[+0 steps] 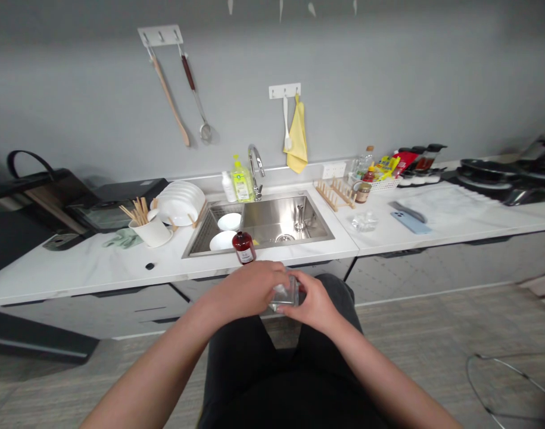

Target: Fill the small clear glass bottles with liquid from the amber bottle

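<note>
In front of my lap, below the counter edge, my right hand (314, 301) is closed around a small clear, square-sided container (290, 296). The fingers of my left hand (257, 287) bend over the container's left side and top. Something whitish shows under those fingertips; whether it is inside the container or in my fingers, I cannot make out. Just beyond my left hand, a dark red bottle (244, 249) with a pale label stands at the sink's front edge. A small black round piece (150, 266) lies on the counter to the left.
The steel sink (272, 217) holds white bowls (230, 222). Left of it stand plates (178, 202) and a white chopstick holder (151, 231). At right are a wooden rack (335, 193), crumpled clear plastic (364, 221), a blue phone (410, 222) and a condiment basket (382, 183).
</note>
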`<move>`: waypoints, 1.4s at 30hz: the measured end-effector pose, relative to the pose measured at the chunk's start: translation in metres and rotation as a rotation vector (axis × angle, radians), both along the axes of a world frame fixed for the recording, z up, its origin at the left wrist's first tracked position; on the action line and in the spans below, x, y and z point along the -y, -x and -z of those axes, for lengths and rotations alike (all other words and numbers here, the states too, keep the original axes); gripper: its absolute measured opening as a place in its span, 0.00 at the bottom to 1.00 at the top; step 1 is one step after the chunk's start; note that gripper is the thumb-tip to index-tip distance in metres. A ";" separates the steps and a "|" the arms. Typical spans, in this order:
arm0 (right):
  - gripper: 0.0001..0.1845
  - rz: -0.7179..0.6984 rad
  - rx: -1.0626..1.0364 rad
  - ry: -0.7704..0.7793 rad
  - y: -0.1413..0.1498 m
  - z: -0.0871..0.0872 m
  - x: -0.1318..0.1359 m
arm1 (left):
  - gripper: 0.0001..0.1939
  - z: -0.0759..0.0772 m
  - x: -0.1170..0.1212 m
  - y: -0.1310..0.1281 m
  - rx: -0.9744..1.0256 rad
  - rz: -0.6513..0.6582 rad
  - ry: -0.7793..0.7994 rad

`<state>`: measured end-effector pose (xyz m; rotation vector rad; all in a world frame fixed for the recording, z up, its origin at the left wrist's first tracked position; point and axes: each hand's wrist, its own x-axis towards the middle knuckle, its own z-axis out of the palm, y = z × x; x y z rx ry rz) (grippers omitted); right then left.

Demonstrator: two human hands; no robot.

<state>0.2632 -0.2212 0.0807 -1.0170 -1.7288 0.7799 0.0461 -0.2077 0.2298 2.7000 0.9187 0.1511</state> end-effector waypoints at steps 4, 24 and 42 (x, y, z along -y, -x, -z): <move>0.37 -0.018 -0.023 -0.011 0.000 -0.001 0.000 | 0.24 -0.002 -0.001 0.003 0.100 0.032 0.003; 0.41 -0.032 -0.007 0.007 -0.002 -0.003 0.000 | 0.33 0.029 0.014 0.010 0.282 -0.154 0.015; 0.38 -0.035 0.010 0.022 0.001 -0.009 0.003 | 0.18 0.018 0.019 0.000 0.004 -0.156 -0.162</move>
